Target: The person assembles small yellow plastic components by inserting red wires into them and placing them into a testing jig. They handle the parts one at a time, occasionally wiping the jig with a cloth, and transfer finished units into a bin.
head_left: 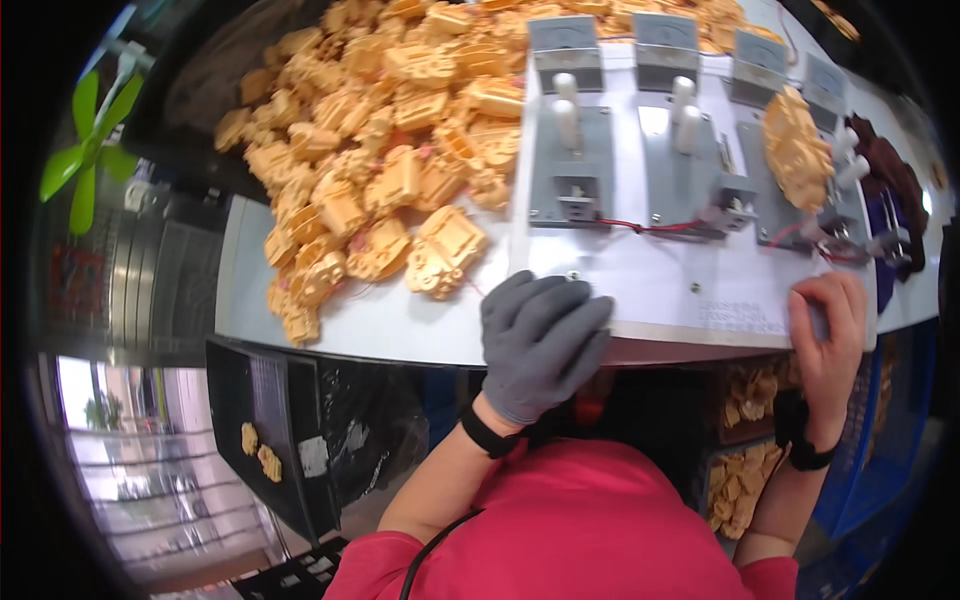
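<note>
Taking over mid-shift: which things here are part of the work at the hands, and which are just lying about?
In hand:
left hand, grey-gloved, on the white fixture board
right hand, bare, on the board's edge
tan plastic part on a lever station

Lying about:
heap of tan parts
green fan
black tray

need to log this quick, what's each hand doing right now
Left hand: in a grey glove, open, resting flat on the front edge of the white fixture board, holding nothing.
Right hand: bare, fingers curled over the board's edge, holding nothing.

head view – looks steeply down, close over workbench (380,340)
</note>
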`<state>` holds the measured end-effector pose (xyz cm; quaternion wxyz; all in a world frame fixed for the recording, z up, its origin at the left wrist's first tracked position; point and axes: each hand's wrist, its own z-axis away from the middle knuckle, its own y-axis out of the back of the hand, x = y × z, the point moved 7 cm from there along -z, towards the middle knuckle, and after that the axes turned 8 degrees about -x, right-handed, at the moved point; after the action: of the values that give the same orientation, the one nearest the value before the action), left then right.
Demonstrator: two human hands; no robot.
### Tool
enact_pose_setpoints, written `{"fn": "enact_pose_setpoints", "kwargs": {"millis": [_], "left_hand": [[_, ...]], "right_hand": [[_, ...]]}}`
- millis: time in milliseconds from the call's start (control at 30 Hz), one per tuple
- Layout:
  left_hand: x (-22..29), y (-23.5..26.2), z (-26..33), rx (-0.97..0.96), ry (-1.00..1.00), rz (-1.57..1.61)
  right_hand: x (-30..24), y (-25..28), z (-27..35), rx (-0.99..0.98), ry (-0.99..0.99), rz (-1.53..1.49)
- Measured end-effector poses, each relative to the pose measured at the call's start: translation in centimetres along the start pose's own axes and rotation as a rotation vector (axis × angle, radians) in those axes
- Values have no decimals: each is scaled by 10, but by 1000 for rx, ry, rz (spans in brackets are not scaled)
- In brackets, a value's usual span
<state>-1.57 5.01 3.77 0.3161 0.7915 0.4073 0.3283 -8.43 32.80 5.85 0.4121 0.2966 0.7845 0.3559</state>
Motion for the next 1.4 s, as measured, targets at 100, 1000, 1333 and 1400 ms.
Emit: {"fn": "enact_pose_setpoints", "kwargs": {"millis": [100, 1000, 1333, 1400], "left_hand": [[-1, 0, 2, 29, 8, 10], [-1, 1, 4, -11, 36, -37], [0, -2, 4, -47, 30, 4], [-1, -2, 5, -48, 30, 5]], "right_hand": [[3, -3, 1, -30, -30, -26], [3, -3, -10, -34, 21, -39], [-1, 1, -7, 25, 58, 10], [-1, 1, -6, 21, 57, 13]]}}
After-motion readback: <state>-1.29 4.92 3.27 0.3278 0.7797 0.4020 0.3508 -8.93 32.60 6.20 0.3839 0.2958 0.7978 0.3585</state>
